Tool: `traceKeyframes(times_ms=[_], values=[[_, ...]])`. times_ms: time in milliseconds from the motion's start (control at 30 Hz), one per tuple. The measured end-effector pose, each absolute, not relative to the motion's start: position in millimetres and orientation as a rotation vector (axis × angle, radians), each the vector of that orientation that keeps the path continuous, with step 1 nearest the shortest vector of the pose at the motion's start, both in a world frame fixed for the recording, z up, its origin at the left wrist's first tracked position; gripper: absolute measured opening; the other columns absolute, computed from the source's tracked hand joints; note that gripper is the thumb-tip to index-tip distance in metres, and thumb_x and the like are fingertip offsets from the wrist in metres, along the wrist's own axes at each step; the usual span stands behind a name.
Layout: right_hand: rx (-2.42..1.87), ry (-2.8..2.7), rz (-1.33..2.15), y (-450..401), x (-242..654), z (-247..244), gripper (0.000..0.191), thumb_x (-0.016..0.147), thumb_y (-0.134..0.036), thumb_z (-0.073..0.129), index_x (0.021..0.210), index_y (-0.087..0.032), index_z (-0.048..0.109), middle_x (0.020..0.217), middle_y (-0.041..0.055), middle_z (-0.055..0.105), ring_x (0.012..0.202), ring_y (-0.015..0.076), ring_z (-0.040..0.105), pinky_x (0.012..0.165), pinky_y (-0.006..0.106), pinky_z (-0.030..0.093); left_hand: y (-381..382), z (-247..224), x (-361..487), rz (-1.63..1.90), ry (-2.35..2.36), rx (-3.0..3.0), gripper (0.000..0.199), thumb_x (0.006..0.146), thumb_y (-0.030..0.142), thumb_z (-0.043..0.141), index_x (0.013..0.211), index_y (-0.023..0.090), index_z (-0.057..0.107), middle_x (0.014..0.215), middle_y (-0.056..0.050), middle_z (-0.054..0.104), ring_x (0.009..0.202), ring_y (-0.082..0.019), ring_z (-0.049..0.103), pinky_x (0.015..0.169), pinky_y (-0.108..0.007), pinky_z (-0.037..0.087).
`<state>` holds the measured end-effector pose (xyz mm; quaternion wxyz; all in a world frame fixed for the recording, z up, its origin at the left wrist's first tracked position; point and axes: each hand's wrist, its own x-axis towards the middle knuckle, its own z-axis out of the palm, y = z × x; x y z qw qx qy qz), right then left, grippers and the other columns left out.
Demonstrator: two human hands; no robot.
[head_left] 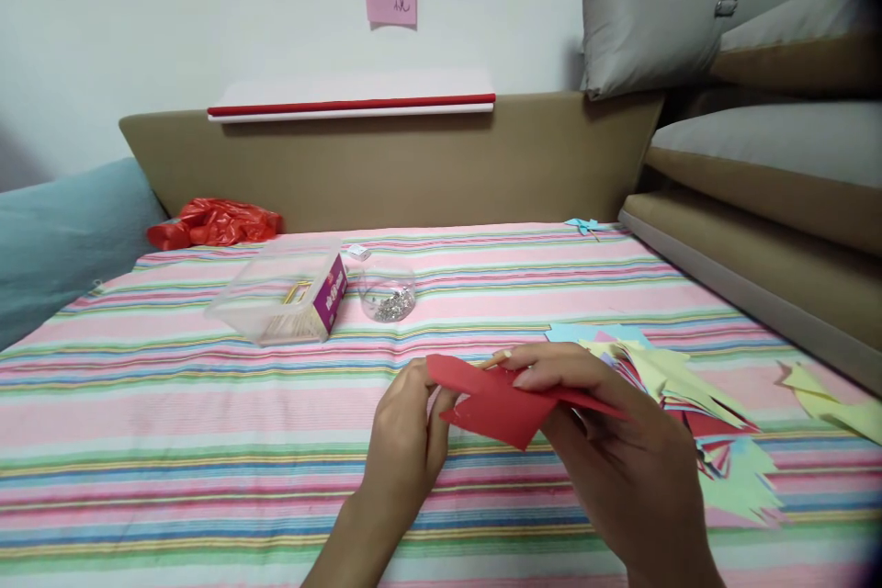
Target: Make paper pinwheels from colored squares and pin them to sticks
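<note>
A piece of red paper (500, 404), cut and partly folded, is held up between both hands above the striped cloth. My left hand (406, 427) pinches its left edge, the fingers curled behind it. My right hand (613, 423) grips the right part, with fingertips on top and the thumb underneath. Close behind my right hand lies a pile of cut coloured papers (675, 377) in yellow, blue, red and pink. What the paper hides of my left fingertips cannot be seen.
A clear plastic box (254, 294) with thin sticks and a round clear container (387, 294) of small metal pieces stand left of centre. Farther back are a red plastic bag (220, 222) and a blue pinwheel (584, 226). Yellow paper (827, 404) lies at right, near stacked cushions (772, 211).
</note>
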<state>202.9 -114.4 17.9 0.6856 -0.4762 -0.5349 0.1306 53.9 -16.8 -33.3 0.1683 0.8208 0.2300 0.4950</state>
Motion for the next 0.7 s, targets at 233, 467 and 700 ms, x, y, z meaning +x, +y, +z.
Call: traceKeyframes(times_ms=[233,467,700], values=[[-1.025,-1.172,0.338,-113,202,18,0.022,0.09,-0.011,0.062,0.095,-0.029,0.073,0.098,0.0003,0.077,0.102,0.0192,0.071,0.088,0.031,0.057,-15,-37,52,1.377,0.62,2.373,0.023,0.095,0.012,0.048,0.11,0.028,0.056,0.092,-0.006,0.068,0.089,-0.024,0.069,0.069,-0.034,0.055],[-1.063,-1.237,0.33,-115,208,20,0.016,0.092,-0.014,0.062,0.094,-0.027,0.071,0.096,0.0022,0.076,0.1,0.0211,0.072,0.086,0.034,0.058,-15,-26,51,1.365,0.579,2.422,0.022,0.095,0.012,0.047,0.109,0.026,0.057,0.088,-0.006,0.069,0.088,-0.024,0.07,0.07,-0.034,0.057],[-1.069,-1.28,0.348,-116,213,19,0.017,0.093,-0.013,0.062,0.096,-0.028,0.07,0.097,0.001,0.075,0.101,0.0186,0.071,0.084,0.029,0.058,-13,-26,48,1.307,0.559,2.441,0.026,0.093,0.008,0.047,0.109,0.026,0.056,0.094,-0.007,0.068,0.093,-0.024,0.068,0.078,-0.036,0.057]])
